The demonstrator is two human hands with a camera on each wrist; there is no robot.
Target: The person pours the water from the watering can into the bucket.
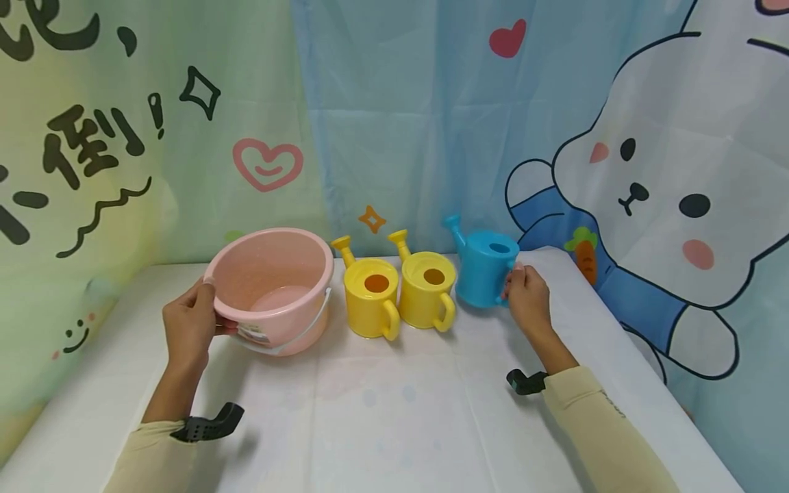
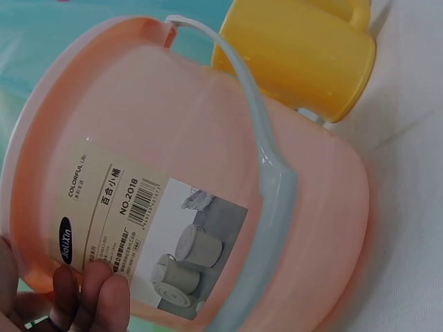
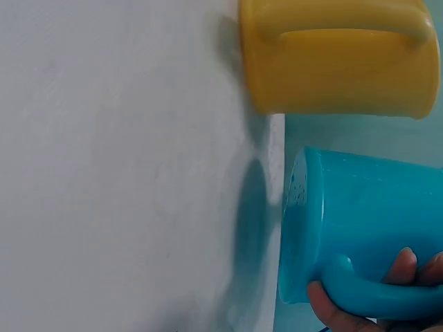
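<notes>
My left hand [image 1: 190,322] grips the left rim of a pink bucket [image 1: 311,325], thumb over the edge and fingers underneath. The bucket's pale handle [image 2: 259,138] hangs down its near side, beside a printed label [image 2: 104,200]. On the right, my right hand [image 1: 529,300] holds a blue watering can [image 1: 479,274] by its handle. In the right wrist view the can's base stands off the tabletop, with a shadow beneath. Between bucket and blue can stand two yellow watering cans, one nearer the bucket [image 1: 360,308] and one nearer the blue can [image 1: 419,301], spouts pointing back left.
A white cloth covers the table [image 1: 382,424]. Close behind its back edge hangs a printed curtain [image 1: 394,103] with hearts, lettering and a large white cartoon animal [image 1: 678,157] at the right. Each wrist carries a black camera mount, the left one [image 1: 209,423] low over the table.
</notes>
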